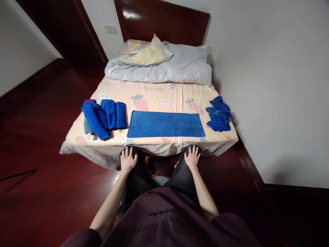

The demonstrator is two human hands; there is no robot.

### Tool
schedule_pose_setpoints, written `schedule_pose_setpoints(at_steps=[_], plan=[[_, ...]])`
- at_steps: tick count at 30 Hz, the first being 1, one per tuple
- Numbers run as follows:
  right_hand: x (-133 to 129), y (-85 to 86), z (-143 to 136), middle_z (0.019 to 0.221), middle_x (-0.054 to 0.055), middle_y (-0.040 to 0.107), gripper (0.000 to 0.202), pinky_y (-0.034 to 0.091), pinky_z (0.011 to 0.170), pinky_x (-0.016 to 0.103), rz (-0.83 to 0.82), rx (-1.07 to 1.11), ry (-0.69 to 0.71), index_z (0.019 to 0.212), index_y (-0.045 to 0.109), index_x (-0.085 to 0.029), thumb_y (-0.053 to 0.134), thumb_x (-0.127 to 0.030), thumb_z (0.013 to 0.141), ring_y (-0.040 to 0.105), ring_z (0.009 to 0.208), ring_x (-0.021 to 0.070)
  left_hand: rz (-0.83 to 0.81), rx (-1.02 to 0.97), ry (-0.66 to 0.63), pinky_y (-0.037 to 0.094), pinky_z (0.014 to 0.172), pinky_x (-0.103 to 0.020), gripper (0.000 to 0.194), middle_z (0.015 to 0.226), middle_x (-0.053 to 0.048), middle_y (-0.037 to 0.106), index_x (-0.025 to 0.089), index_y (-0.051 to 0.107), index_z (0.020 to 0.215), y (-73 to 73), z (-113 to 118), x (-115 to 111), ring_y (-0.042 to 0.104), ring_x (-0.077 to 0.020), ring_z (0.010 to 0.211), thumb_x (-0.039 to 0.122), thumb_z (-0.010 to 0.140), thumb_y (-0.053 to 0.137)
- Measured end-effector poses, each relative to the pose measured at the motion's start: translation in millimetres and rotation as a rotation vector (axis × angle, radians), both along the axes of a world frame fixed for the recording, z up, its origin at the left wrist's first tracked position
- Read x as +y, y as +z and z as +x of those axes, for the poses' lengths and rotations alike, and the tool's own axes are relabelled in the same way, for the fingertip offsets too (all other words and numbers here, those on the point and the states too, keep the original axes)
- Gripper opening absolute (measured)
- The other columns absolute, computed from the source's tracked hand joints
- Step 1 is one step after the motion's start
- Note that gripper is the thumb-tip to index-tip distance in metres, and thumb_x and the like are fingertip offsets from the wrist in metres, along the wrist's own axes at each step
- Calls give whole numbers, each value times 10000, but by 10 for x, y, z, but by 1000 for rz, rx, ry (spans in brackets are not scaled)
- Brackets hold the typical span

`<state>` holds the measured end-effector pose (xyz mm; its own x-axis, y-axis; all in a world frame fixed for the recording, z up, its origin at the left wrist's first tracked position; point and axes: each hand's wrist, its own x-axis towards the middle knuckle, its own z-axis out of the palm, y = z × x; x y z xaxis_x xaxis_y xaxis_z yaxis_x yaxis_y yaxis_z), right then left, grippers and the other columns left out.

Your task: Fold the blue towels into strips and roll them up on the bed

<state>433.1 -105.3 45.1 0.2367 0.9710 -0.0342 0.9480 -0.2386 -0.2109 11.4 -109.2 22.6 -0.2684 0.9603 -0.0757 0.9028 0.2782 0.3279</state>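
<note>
My left hand [128, 160] rests flat on my left knee, fingers spread, holding nothing. On the other knee lies my right hand [192, 157], also with its fingers apart. Just beyond both knees, a blue towel [166, 124] is spread out flat near the bed's front edge. To its left sit several rolled or folded blue towels [111, 115], partly overlapping, with something purple and something grey showing from beneath. A crumpled heap of blue cloths [219, 115] with green edging lies at the right side of the bed.
The bed [154, 97] has a peach sheet printed with carrots. A grey quilt [159, 71] is bunched toward the dark wooden headboard [164, 22], with a pale yellow cloth-like item [149, 53] on top. A white wall [272, 85] stands close on the right.
</note>
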Motion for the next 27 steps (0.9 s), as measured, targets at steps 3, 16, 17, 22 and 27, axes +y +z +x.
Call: schedule_pose_setpoints(at_steps=[3, 16, 17, 22, 27], plan=[[-56, -7, 47, 1765, 179, 177, 631, 217, 1209, 770, 18, 0, -6, 1607, 477, -150, 462, -390, 1024, 125, 1629, 451, 5, 4, -29, 254, 1277, -590, 701, 1742, -190, 241, 99, 391, 1640, 8, 39, -14, 190, -425, 1614, 406, 1012, 443], [-80, 66, -296, 1401, 145, 699, 461, 213, 1330, 532, 51, 270, 420, 1408, 677, -141, 426, -238, 1034, 594, 1380, 292, 15, -12, -71, 261, 1278, -586, 734, 1749, -185, 223, 96, 376, 1646, -18, 85, 80, 197, -433, 1609, 441, 1004, 456], [-37, 84, -343, 1406, 136, 697, 462, 278, 1311, 504, 45, 326, 450, 1425, 666, -157, 443, -244, 1030, 624, 1339, 278, 19, -6, -76, 257, 1279, -584, 728, 1750, -181, 222, 100, 378, 1646, -21, 113, 79, 197, -431, 1609, 439, 1006, 454], [207, 59, -528, 1400, 76, 700, 482, 516, 1140, 409, 120, 694, 426, 1461, 641, -252, 527, -348, 1002, 679, 1244, 251, 32, 39, -95, 263, 1269, -600, 717, 1751, -175, 223, 113, 379, 1648, -29, 249, 97, 203, -443, 1603, 440, 1014, 449], [522, -164, -761, 1117, 120, 790, 522, 612, 948, 437, 150, 1127, 255, 1373, 703, -195, 605, -483, 949, 759, 985, 283, 39, 89, -91, 281, 1263, -581, 696, 1747, -158, 247, 123, 415, 1634, -55, 280, 156, 246, -449, 1583, 428, 1010, 464]])
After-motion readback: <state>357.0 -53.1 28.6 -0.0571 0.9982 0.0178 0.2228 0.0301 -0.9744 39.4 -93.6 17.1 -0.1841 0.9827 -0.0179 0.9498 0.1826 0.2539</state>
